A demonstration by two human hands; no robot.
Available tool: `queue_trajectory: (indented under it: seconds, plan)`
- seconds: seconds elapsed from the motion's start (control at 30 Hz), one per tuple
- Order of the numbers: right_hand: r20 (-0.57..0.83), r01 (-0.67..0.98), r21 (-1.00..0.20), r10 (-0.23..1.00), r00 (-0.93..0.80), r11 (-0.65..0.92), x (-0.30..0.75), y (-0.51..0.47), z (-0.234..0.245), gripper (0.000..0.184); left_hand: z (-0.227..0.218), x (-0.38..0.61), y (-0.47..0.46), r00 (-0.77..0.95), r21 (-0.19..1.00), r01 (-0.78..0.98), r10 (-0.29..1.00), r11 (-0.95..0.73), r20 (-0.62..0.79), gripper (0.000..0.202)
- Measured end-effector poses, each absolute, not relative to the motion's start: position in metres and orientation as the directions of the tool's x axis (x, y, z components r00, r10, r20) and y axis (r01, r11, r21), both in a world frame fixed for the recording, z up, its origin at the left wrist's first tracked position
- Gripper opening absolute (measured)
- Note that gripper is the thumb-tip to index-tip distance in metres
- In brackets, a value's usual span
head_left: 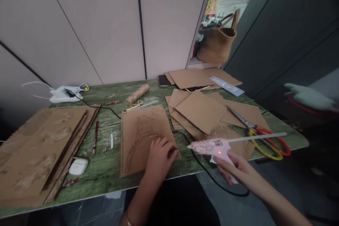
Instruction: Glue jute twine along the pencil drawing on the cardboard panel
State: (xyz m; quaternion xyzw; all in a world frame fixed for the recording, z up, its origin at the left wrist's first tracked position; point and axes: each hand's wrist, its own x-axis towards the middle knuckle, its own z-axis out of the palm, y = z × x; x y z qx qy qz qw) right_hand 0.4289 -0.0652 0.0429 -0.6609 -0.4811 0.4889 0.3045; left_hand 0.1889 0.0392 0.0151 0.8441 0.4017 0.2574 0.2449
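Observation:
My left hand (pixel 161 153) rests over the right part of a cardboard panel (pixel 134 166). Its fingers curl toward the thumb, and whatever lies between their tips is too small to make out. Thin raised lines form a house shape (pixel 145 123) on this panel, with curved lines below it, partly covered by my hand. In my right hand (pixel 235 169) is a pink glue gun (pixel 224 150), gripped by the handle, its red light lit. A long glue stick (pixel 259 137) sticks out from its back, and the nozzle points left, apart from the panel.
Loose cardboard pieces (pixel 201 109) and scissors (pixel 261 136) lie right. Larger cardboard sheets (pixel 39 141) fill the left side. A twine roll (pixel 137 93), red pencil (pixel 95 136), white case (pixel 78 166) and phone (pixel 163 81) are on the table. A black cord (pixel 209 166) loops past the front edge.

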Motion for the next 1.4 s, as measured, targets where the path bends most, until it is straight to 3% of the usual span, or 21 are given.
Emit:
queue_trajectory:
  seconds: [0.2,0.43,1.0,1.23,1.4]
  plan:
    - [-0.371,0.263,-0.897,0.929,-0.013,-0.355,0.411,-0.059,0.030,0.059,0.010,0.167,0.052,0.460,0.800,0.438,0.867,-0.410,0.193,0.010]
    - [-0.350,0.297,-0.897,0.936,-0.026,-0.327,0.391,-0.049,0.033,0.058,0.006,0.167,0.052,0.385,0.862,0.379,0.905,-0.336,0.183,0.008]
    - [-0.345,0.377,-0.867,0.939,0.015,-0.325,0.391,-0.049,0.030,0.056,0.003,0.168,0.052,0.380,0.854,0.394,0.906,-0.341,0.186,0.009]
    - [-0.171,0.611,-0.776,0.985,0.036,-0.157,0.399,-0.059,0.038,0.041,0.001,0.168,0.052,0.385,0.851,0.398,0.904,-0.343,0.184,0.009]
    - [-0.164,0.636,-0.761,0.986,0.006,-0.130,0.403,-0.064,0.050,0.041,0.000,0.168,0.052,0.384,0.849,0.406,0.906,-0.339,0.178,0.009]
